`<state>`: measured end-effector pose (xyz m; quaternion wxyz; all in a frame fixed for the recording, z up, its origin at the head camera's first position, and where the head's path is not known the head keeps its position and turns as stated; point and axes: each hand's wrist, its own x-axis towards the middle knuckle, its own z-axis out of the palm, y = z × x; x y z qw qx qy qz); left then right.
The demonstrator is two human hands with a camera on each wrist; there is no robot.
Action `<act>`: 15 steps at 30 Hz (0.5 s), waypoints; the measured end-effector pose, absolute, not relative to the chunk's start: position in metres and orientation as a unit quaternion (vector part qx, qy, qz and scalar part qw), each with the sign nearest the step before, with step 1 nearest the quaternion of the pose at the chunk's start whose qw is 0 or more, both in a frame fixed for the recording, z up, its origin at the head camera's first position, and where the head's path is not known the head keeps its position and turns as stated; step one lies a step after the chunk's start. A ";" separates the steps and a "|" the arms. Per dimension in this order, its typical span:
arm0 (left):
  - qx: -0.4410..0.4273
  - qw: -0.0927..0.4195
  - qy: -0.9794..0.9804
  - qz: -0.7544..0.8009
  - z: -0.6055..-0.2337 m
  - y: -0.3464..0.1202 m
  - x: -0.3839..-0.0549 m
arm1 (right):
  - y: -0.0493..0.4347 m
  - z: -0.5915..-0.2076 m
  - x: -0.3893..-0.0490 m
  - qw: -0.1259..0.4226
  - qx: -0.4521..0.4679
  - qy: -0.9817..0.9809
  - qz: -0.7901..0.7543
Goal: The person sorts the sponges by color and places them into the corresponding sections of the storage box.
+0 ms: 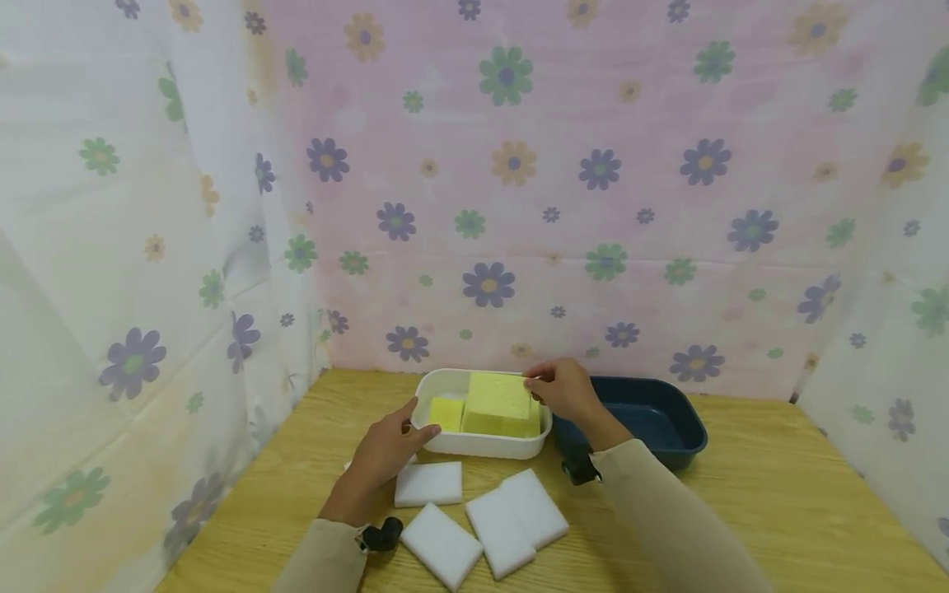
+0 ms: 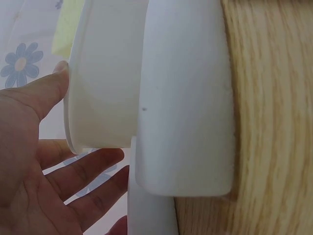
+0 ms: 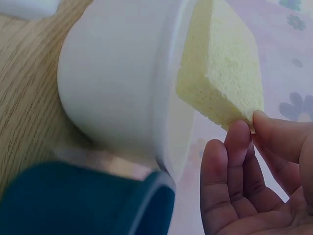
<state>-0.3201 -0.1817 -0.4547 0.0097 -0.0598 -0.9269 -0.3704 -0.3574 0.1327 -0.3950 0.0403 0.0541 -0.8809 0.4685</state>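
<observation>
A white plastic basin [image 1: 485, 445] stands at the back of the table. My left hand [image 1: 387, 447] holds its left end, the thumb on the front rim and the other fingers by the outer end wall. Yellow sponges lie inside: a small-looking yellow piece [image 1: 446, 413] at the left and a large yellow sponge block [image 1: 498, 397] at the right. My right hand [image 1: 563, 389] pinches one corner of a yellow sponge [image 3: 232, 63] between thumb and fingertips, above the basin's right end. The sponge appears tilted over the rim in the right wrist view.
Touching or close to the white basin's right is a dark blue basin [image 1: 660, 420], partly behind my right forearm. Several white sponge pads [image 1: 441, 545] lie on the wooden table [image 1: 771, 494] in front. One white pad [image 2: 188, 98] is close to my left hand. Flowered cloth [image 1: 511, 206] hangs behind.
</observation>
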 end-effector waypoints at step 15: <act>-0.051 0.006 -0.926 -0.374 -0.453 -0.179 -0.319 | 0.103 -0.402 -0.381 0.023 0.051 -0.900 0.432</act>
